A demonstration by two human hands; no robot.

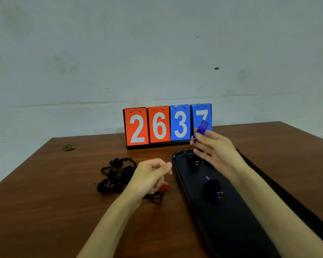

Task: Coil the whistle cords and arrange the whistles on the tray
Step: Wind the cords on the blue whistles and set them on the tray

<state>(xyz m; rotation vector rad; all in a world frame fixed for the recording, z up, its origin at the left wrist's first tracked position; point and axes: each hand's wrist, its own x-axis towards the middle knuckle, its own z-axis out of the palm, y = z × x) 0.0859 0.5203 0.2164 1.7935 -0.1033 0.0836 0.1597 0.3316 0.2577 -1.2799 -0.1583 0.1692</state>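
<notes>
My right hand (215, 151) pinches a blue whistle (201, 129) above the far end of the long black tray (231, 228). Two whistles with coiled cords lie on the tray: a black one (194, 162) at the far end and a blue one (213, 187) nearer the middle. My left hand (151, 175) hovers over the table left of the tray, fingers curled with the fingertips together; whether it holds a cord is unclear. A red whistle (164, 186) shows just under it. A tangle of black cords (116, 175) lies further left.
A flip scoreboard (166, 125) reading 2637 stands at the back of the brown wooden table (45, 211), right behind the tray. A cable hole (69, 147) sits at the table's far left. A pale wall rises behind.
</notes>
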